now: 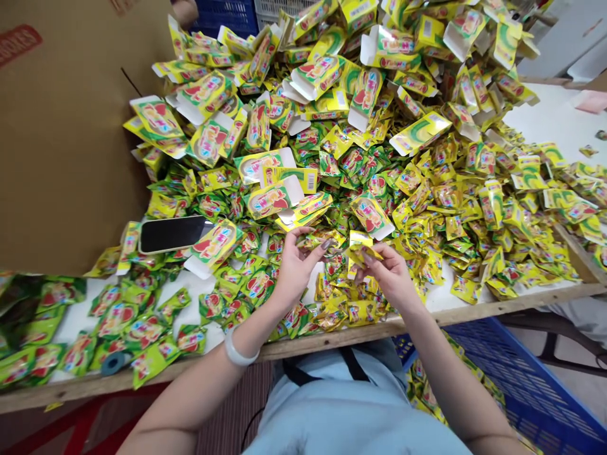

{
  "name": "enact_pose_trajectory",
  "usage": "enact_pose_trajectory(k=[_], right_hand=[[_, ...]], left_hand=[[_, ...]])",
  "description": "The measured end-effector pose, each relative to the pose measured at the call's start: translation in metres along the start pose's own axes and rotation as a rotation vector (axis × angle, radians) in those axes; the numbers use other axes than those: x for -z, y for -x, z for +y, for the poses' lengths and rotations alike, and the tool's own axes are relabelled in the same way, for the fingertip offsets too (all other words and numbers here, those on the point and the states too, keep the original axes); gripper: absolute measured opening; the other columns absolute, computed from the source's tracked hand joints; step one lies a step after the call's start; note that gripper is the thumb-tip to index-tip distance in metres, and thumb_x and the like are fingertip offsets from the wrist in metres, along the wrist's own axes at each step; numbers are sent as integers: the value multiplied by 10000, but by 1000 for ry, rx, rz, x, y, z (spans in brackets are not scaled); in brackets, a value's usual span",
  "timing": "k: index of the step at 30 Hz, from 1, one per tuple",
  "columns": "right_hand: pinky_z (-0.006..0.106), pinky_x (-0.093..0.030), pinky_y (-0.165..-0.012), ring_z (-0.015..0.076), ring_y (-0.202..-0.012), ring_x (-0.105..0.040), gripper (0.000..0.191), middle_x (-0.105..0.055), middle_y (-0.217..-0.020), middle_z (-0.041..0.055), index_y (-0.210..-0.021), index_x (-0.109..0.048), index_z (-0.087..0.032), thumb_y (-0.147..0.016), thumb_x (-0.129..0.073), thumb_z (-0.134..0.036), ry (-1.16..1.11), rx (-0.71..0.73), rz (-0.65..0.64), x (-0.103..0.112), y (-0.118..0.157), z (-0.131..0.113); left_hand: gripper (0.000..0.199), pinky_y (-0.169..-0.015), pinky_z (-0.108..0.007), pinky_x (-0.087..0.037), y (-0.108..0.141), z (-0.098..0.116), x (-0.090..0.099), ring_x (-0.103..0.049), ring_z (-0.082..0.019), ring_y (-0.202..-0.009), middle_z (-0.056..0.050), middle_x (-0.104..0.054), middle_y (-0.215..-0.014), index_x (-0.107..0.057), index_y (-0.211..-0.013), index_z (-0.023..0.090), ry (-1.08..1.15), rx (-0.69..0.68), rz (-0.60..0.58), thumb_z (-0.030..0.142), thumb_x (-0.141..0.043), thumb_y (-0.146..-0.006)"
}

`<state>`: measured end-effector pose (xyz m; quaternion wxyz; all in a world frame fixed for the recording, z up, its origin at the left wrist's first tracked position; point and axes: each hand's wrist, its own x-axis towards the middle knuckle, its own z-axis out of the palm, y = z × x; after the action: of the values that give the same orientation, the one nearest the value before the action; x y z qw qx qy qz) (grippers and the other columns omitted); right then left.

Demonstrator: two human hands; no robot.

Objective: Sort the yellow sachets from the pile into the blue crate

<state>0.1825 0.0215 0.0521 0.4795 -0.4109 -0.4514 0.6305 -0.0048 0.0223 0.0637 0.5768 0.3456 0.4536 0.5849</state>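
Observation:
My left hand [298,262] is closed in a pinch over the pile, with a small shiny candy packet [315,240] at its fingertips. Opposite it, my right hand [389,273] grips a yellow candy packet [364,254] between thumb and fingers. Close behind that packet lies a small yellow box [360,239], partly covered. Green and yellow candy packets [334,309] spread across the table below both hands. Printed cartons with white flaps open, such as this carton [371,216], rest just beyond my fingers.
A tall cardboard box [71,139] stands at the left. Near it a phone [171,234] lies among the packets. Many cartons [317,76] are heaped at the back. The table's wooden edge [327,344] runs before me; a blue crate [526,373] sits below right.

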Motion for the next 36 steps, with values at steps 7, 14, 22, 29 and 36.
enact_pose_trajectory(k=[7,14,22,29,36], right_hand=[[298,-614,-607,147,-698,-678,244,-695,-868,-18,-839,-676,-232,-743,-816,-407,-131,-47,-43,-2,4,10],[361,-635,-675,180,-770,-707,254,-708,-921,-4,-879,-651,-243,-770,-790,-425,-178,-44,-62,0,2,7],[264,-620,-666,184,-916,-728,322,-710,-1101,59,-1198,-563,-270,-892,-662,-275,348,413,285,0,1,0],[281,-585,-736,176,-851,-718,302,-748,-1014,62,-1165,-674,-256,-940,-501,-152,701,630,-62,-9,-5,-13],[305,-590,-740,215,-976,-679,267,-690,-1131,79,-1184,-645,-270,-923,-617,-316,423,348,62,-28,7,-5]], left_hand=[[600,-626,-253,-596,4,6,3,-717,-242,-996,-128,-571,-1412,-553,-1322,225,-151,-72,-117,335,-781,-778],[591,-526,-245,-566,6,9,1,-685,-137,-637,-144,-682,-1256,-572,-1316,189,-60,61,-239,453,-739,-815],[706,-456,-222,-507,6,10,2,-590,-116,-478,1,-665,-683,-495,-1417,202,-72,188,-271,505,-721,-821],[685,-498,-214,-533,11,11,0,-594,-58,-522,-119,-625,-1325,-439,-1472,298,-135,189,-346,453,-696,-856],[610,-771,-289,-614,12,11,1,-635,-260,-1146,-73,-427,-1549,-490,-1431,326,-193,-18,-307,430,-689,-864]])
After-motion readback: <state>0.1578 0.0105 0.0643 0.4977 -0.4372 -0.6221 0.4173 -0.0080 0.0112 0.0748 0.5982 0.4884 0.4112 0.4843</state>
